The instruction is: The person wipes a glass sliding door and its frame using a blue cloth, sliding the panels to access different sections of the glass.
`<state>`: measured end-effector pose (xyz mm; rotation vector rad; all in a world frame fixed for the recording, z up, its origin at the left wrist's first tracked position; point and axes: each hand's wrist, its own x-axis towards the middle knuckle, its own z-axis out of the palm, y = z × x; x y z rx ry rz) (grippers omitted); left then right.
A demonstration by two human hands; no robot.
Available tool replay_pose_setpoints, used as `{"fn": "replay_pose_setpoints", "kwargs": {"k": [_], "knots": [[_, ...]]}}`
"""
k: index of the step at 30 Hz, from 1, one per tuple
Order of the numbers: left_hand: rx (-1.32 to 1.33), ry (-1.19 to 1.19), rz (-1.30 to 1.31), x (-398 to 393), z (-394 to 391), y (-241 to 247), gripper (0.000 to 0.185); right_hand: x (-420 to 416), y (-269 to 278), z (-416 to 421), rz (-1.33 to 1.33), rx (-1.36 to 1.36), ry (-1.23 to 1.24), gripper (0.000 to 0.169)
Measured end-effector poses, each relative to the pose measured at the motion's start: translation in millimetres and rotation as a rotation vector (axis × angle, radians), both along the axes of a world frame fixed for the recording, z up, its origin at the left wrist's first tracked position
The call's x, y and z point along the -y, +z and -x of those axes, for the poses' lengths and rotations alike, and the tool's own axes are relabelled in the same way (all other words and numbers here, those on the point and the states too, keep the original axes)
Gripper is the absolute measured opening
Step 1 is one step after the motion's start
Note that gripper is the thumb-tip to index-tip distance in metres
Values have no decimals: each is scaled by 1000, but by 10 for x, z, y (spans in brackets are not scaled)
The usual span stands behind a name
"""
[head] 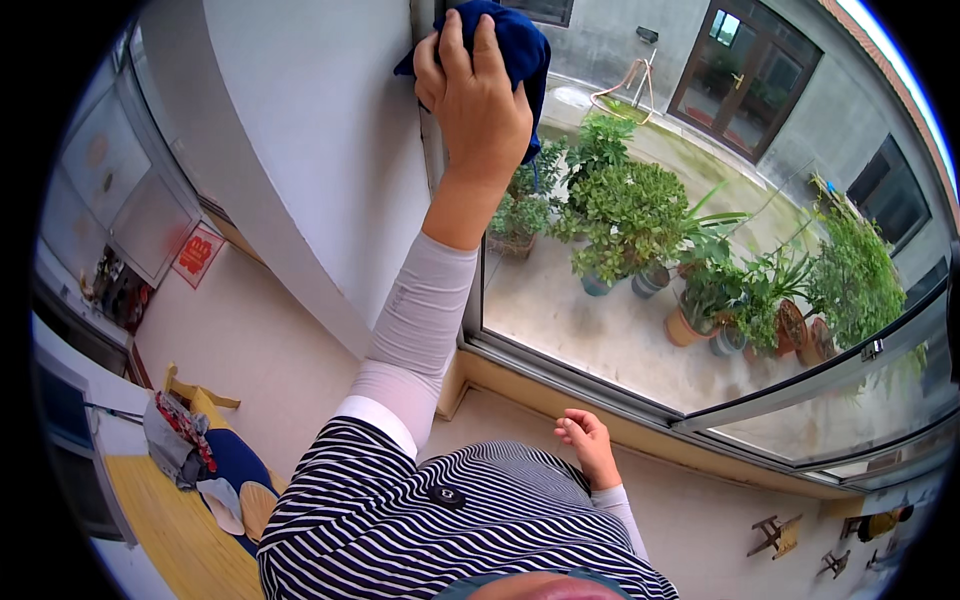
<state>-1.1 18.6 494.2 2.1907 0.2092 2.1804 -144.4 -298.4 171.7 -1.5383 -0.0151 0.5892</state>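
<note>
My left hand (480, 112) is raised high at the top of the view, its fingers spread over a bunched dark blue cloth (529, 45). The cloth is against the upright window frame, where it meets the white wall (330, 112); part of it hangs down beside my wrist. My right hand (589, 442) is low in front of my striped top, its fingers curled and nothing plainly visible in them. Beyond the low sill, the large window pane (600, 330) shows a paved yard.
Several potted plants (630, 217) stand outside near the window. A metal window rail (570, 382) runs along the yellowish sill. At lower left is a yellow wooden bench (165, 517) with clothes and a hat. Small wooden stools (776, 536) stand on the floor at lower right.
</note>
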Motion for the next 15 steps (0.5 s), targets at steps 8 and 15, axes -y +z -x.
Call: {"fn": "replay_pose_setpoints", "kwargs": {"k": [8,15], "knots": [[-38,58,46,-122,-316,-326,76,194,-65,14,36,-36,-114,29],[-117,-128,116,-140,-70,-434,68,177,-73,-64,22,-54,-79,32]]}}
